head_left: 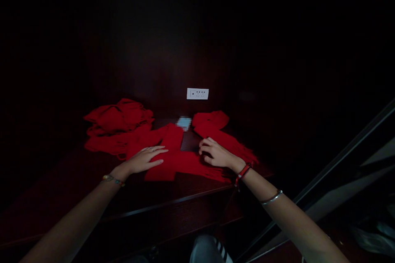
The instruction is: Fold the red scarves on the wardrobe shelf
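Observation:
A red fringed scarf (185,162) lies partly folded on the dark wooden surface, its tasselled end toward the right. My left hand (143,160) rests on the red cloth at its left, fingers stretched out and slightly spread. Over the scarf's right part is my right hand (216,154), fingers loosely curled and thumb apart, with nothing visible in it. Just behind that hand lies another stretch of red fringed cloth (224,135), rolled or bunched at its far end. Whether the red pieces join under my hands I cannot tell.
A crumpled heap of red cloth (120,119) sits at the back left. A small pale-blue blurred item (184,123) lies near the back panel, below a white socket plate (198,93). The surface's front edge (173,202) runs across nearby. Surroundings are very dark.

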`<state>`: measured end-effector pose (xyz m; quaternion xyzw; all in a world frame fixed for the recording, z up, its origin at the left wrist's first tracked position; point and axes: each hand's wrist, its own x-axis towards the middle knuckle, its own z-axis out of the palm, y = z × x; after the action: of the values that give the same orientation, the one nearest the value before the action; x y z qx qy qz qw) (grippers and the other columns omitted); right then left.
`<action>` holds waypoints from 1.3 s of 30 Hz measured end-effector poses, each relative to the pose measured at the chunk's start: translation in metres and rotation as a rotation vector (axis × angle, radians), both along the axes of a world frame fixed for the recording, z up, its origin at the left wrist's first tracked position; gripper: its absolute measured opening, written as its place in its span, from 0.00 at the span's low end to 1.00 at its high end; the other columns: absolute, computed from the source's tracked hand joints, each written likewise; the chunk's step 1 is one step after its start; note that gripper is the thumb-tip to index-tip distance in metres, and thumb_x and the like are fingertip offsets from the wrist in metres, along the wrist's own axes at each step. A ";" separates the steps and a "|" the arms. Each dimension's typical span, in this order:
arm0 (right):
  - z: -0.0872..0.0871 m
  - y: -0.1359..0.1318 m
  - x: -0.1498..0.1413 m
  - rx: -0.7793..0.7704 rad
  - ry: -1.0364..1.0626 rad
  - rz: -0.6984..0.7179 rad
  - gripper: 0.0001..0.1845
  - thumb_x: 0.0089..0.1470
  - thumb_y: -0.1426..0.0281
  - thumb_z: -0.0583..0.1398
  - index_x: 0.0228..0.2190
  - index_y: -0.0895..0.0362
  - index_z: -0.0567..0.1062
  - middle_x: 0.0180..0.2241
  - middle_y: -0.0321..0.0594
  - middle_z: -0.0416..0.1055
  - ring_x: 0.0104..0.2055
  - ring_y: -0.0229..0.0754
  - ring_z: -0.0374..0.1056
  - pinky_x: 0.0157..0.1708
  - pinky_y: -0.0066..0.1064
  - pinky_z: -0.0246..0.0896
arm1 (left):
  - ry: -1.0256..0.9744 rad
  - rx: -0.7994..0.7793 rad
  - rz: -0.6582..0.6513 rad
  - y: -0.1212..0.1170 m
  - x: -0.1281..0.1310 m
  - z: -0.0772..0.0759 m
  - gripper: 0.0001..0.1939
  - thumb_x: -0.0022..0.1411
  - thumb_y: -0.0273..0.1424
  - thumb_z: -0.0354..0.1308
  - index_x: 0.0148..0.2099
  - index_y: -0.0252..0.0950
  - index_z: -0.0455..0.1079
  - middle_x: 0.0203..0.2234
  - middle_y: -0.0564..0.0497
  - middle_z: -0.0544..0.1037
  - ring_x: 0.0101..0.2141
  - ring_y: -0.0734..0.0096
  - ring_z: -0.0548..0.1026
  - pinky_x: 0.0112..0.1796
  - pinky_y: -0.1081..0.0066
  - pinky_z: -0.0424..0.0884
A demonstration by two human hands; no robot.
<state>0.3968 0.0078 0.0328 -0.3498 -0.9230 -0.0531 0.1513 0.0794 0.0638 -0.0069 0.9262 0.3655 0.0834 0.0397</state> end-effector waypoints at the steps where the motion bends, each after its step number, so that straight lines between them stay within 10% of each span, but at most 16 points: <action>1: -0.007 0.003 -0.002 -0.044 -0.029 0.026 0.07 0.44 0.76 0.53 0.29 0.58 0.68 0.33 0.41 0.62 0.37 0.40 0.58 0.42 0.34 0.52 | 0.002 -0.002 0.000 0.000 0.000 0.000 0.27 0.60 0.49 0.39 0.59 0.47 0.50 0.57 0.51 0.54 0.55 0.62 0.55 0.52 0.60 0.51; 7: -0.025 -0.003 0.027 -0.170 -0.172 -0.016 0.08 0.45 0.77 0.51 0.29 0.58 0.67 0.31 0.39 0.65 0.30 0.37 0.60 0.33 0.27 0.53 | -0.017 -0.003 -0.016 0.002 -0.002 -0.002 0.26 0.60 0.48 0.39 0.59 0.48 0.50 0.58 0.51 0.54 0.55 0.62 0.55 0.52 0.60 0.51; 12: -0.001 -0.016 0.068 -0.266 -0.213 -0.141 0.08 0.43 0.78 0.52 0.28 0.59 0.68 0.28 0.39 0.66 0.29 0.36 0.61 0.32 0.27 0.54 | -0.041 0.000 -0.016 0.003 0.000 -0.002 0.26 0.60 0.48 0.40 0.59 0.47 0.52 0.57 0.51 0.56 0.55 0.63 0.55 0.52 0.62 0.52; 17: 0.023 -0.020 0.043 -0.083 0.081 -0.048 0.09 0.46 0.77 0.51 0.31 0.59 0.69 0.33 0.40 0.62 0.33 0.38 0.60 0.37 0.30 0.55 | -0.028 -0.001 -0.005 0.003 0.000 -0.002 0.27 0.60 0.49 0.40 0.59 0.46 0.52 0.57 0.50 0.56 0.55 0.62 0.55 0.52 0.61 0.52; 23: -0.008 -0.012 -0.011 -0.106 -0.090 0.130 0.06 0.44 0.76 0.53 0.27 0.58 0.67 0.30 0.39 0.62 0.35 0.40 0.57 0.40 0.33 0.53 | -0.031 0.032 -0.026 0.003 -0.001 -0.003 0.26 0.61 0.47 0.40 0.58 0.45 0.52 0.57 0.51 0.56 0.54 0.63 0.56 0.52 0.62 0.52; 28: -0.026 -0.020 0.025 -0.197 -0.169 0.075 0.08 0.43 0.79 0.50 0.25 0.58 0.66 0.29 0.38 0.61 0.30 0.37 0.57 0.34 0.28 0.53 | -0.008 0.020 -0.024 0.002 0.000 -0.001 0.26 0.61 0.48 0.39 0.59 0.45 0.51 0.57 0.51 0.56 0.55 0.63 0.55 0.52 0.62 0.52; 34: 0.008 -0.035 0.074 -0.254 -0.151 -0.039 0.08 0.45 0.80 0.50 0.22 0.58 0.66 0.26 0.37 0.62 0.27 0.35 0.57 0.31 0.27 0.53 | -0.002 -0.004 0.003 0.000 0.003 0.002 0.28 0.60 0.49 0.39 0.59 0.44 0.51 0.57 0.50 0.55 0.55 0.62 0.55 0.52 0.62 0.51; 39: 0.023 -0.029 0.022 -0.065 0.061 0.051 0.08 0.46 0.77 0.51 0.30 0.59 0.68 0.32 0.41 0.62 0.33 0.38 0.59 0.37 0.30 0.54 | -0.005 0.001 0.014 -0.001 0.003 0.002 0.27 0.60 0.49 0.39 0.58 0.44 0.51 0.57 0.50 0.55 0.55 0.63 0.55 0.52 0.62 0.51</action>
<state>0.4191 -0.0210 0.0562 -0.3324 -0.9278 -0.0086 0.1691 0.0828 0.0629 -0.0054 0.9235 0.3719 0.0860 0.0395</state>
